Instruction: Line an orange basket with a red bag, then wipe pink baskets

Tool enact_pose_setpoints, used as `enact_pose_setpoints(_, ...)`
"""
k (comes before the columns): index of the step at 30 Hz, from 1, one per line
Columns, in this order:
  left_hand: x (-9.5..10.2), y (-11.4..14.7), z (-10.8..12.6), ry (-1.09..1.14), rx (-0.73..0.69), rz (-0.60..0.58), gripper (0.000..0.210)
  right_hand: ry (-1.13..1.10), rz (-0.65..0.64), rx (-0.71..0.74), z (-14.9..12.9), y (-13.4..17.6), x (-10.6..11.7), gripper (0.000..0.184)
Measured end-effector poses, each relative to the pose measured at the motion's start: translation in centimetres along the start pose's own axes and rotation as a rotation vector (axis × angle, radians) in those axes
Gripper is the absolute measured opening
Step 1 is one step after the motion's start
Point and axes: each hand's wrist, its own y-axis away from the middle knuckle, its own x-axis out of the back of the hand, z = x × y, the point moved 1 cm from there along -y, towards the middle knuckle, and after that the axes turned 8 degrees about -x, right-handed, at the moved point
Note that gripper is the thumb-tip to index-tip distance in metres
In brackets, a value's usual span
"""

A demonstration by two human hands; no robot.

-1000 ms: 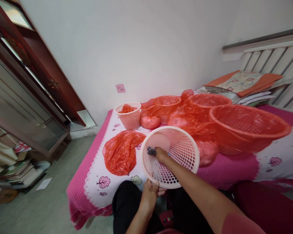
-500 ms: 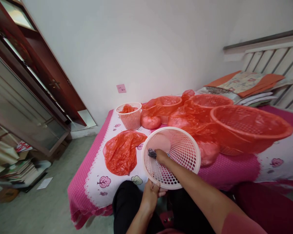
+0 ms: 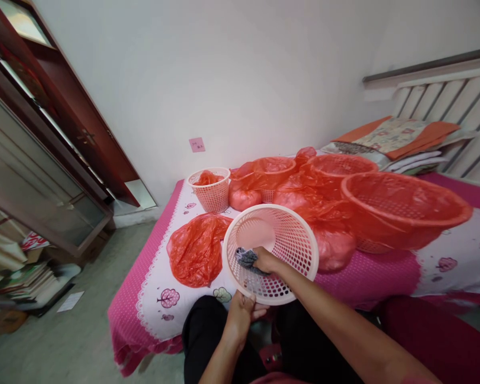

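Bed (image 3: pixel 192 314); right hand (image 3: pixel 266 260) inside basket (image 3: pixel 292 242) (cloth (image 3: pixel 246 257))

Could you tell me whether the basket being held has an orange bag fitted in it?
No, the held basket is bare pink mesh; the right hand presses a grey cloth inside it.

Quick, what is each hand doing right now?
Left hand: closed, gripping the basket by its near rim.
Right hand: closed on a grey cloth inside it.
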Motion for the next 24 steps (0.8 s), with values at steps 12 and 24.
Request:
enact_pose_setpoints(12,-0.1,0.0,0.9,-0.006,0.022,0.025,0.068,-0.128,-0.102,0.144,-2.1,4.5,0.1,0.036)
enact_pose_setpoints(24,0.1,0.1,2.8,0.120,0.052,-0.050,0.056,-0.102,-0.095,0.302,-3.1,9.4,0.1,0.038)
